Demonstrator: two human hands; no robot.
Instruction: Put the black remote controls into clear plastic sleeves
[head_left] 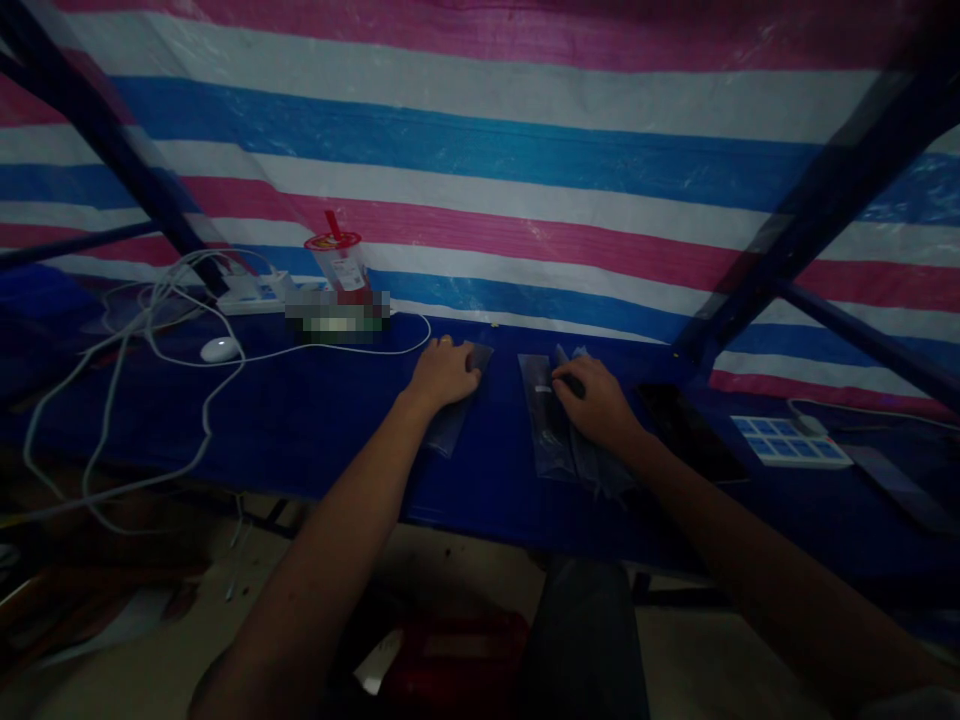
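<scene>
Head view — two hands [445, 372] [596, 400] (flat), two sleeves [459, 400] [551, 420]

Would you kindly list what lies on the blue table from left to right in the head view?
White mouse → drink cup with red straw → left hand on a clear bag → right hand on a pile of clear bags → dark phone → blue-and-white grid card.
</scene>
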